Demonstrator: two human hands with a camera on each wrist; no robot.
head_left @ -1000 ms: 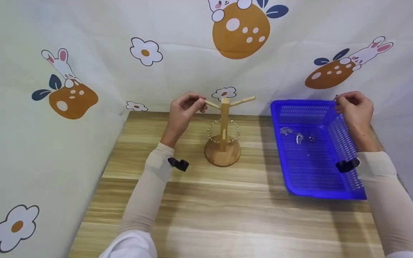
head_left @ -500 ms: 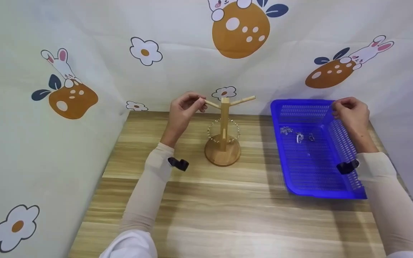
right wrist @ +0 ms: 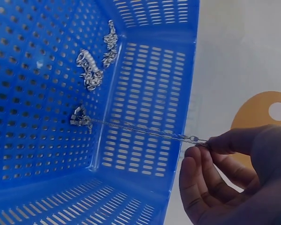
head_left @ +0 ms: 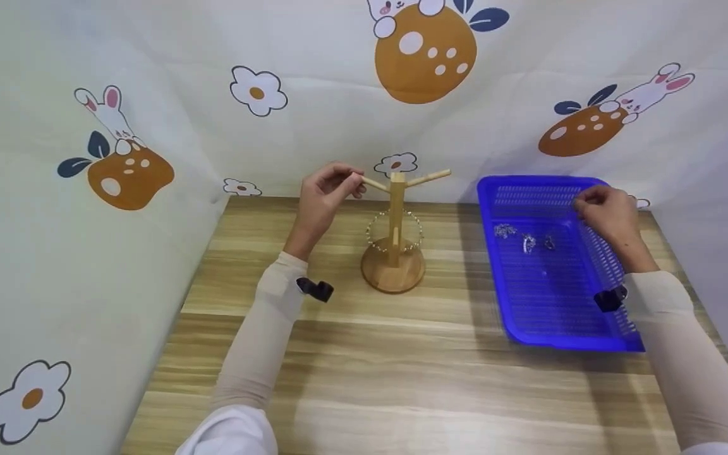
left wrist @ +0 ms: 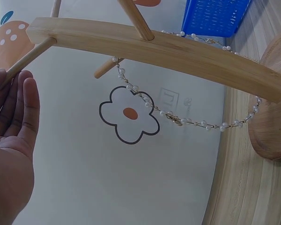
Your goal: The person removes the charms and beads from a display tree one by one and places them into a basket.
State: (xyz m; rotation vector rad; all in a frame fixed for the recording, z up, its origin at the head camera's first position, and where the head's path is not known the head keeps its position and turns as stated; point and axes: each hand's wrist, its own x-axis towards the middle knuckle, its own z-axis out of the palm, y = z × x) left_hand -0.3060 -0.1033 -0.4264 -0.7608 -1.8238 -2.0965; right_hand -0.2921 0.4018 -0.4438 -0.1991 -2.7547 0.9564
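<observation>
My left hand [head_left: 320, 199] pinches the end of a peg [left wrist: 30, 58] on a wooden jewelry stand [head_left: 395, 218]. From a lower peg of the stand hangs a pearl-beaded chain [left wrist: 194, 123], looped around the post. Over the back right of a blue basket [head_left: 497, 291] is my right hand [head_left: 610, 218]. Between thumb and forefinger it pinches a thin silver chain necklace [right wrist: 150, 131]. The chain runs down to a small silver cluster at the basket floor. Two other silver chains lie in the basket, one a bunched chain [right wrist: 110, 44], the other a chain with a pale row [right wrist: 90, 70].
The stand's round base [head_left: 392, 281] rests on the wood-grain table [head_left: 402, 379], left of the basket. Another upper peg [head_left: 428, 177] points right. A printed cloth [head_left: 326, 38] with rabbits and flowers rises behind the table and along its sides.
My right hand has moved left and lower in the head view, farther in over the basket, still pinching the chain. The left hand stays on the peg.
</observation>
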